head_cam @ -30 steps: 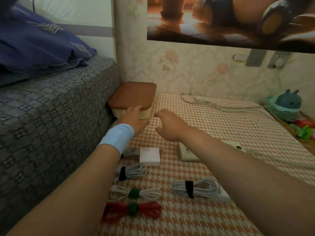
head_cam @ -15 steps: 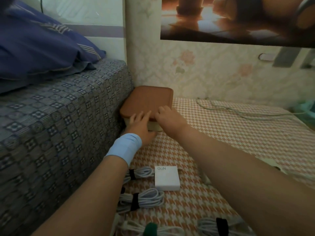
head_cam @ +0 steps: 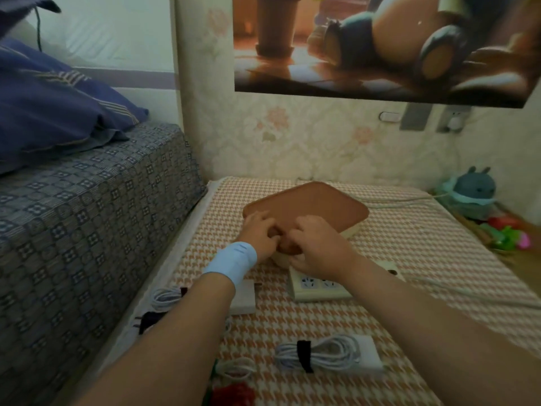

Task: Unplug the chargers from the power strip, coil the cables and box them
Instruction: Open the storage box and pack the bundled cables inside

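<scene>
Lidded box (head_cam: 352,231), just behind power strip (head_cam: 319,286); my left hand (head_cam: 257,234) and right hand (head_cam: 316,248) grip its near edge. Step: boxing, I judge. Next: lift lid (head_cam: 310,205), load coiled cables (head_cam: 328,354).

Dim, warm indoor light, soft shadows under the forearms, motion blur throughout, wide-angle bending at the edges
</scene>
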